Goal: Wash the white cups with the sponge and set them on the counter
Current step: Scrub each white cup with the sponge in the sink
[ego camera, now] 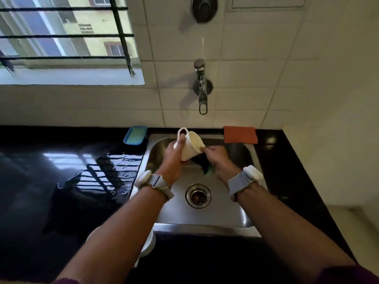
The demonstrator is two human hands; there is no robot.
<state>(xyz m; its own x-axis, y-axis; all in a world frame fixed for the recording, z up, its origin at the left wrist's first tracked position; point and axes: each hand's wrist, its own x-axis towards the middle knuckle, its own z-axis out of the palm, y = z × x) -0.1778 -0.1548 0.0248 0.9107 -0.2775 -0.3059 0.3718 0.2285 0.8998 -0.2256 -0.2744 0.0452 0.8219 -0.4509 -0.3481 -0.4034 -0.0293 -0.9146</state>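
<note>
No writing, brand, number or sign can be read. The white ceramic cup (pixel 189 149), the blue plastic soap box (pixel 135 136), the orange cloth square (pixel 240 134), the grey wrist bands (pixel 159 184) and the steel wall tap (pixel 202 87) show plain surfaces. The building (pixel 98 27) beyond the barred window is too blurred to tell.

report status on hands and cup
Left hand grips white handled cup, tilted over steel sink. Right hand holds dark green-edged sponge at its rim. Nothing in the way.

Below the fingers (pixel 208 149) the sink (pixel 217 203) drops open to its drain (pixel 198 195). Above and beyond hangs the tap (pixel 202 95); a blue box (pixel 135 135) sits beyond-left, an orange cloth (pixel 240 134) beyond-right.
</note>
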